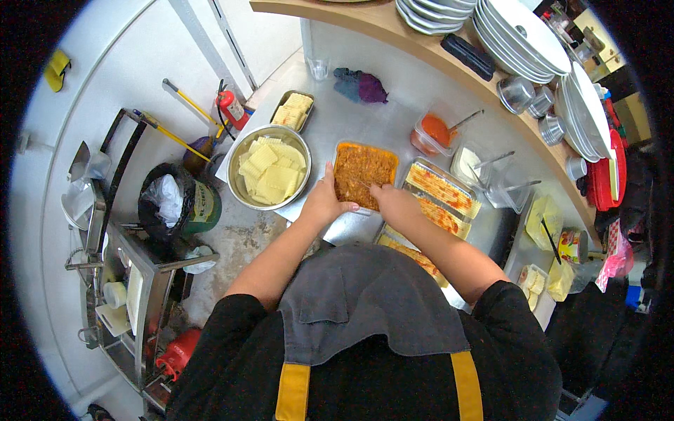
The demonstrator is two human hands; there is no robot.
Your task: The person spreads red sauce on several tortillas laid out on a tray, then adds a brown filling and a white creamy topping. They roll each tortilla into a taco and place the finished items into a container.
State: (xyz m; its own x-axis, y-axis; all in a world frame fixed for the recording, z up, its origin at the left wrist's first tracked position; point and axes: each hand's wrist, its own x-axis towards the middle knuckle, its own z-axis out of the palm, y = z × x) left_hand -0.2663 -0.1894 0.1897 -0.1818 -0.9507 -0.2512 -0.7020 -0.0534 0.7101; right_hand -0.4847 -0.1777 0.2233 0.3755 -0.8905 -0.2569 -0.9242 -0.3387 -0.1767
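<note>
Right at the centre of this clock face is a clear tub [397,164] of chunky orange-brown sauce [364,167], sitting on a metal counter [330,116] in front of the person. At its 8 o'clock, the left hand [324,199] is spread wide against the tub's near corner, thumb apart from the fingers. Between 4 and 5, the right hand [392,203] is narrow, its fingers bent down at the sauce; whether they grip something, I cannot tell. At 9 o'clock, just beside the left hand, a round metal bowl [258,205] holds ridged pasta sheets [270,172]. A small tray [307,122] of stacked sheets lies at 10, and a dark cloth [361,85] at 12. Tubs of red sauce [435,129] and white cream [465,163] stand at 2 and 3, both with utensils. At 4, pasta strips [441,188] streaked red lie in a tray. Farther out, stacked plates [516,38] sit on a shelf [382,15] between 1 and 2, and a bin [202,209] stands beyond the bowl near 9.
</note>
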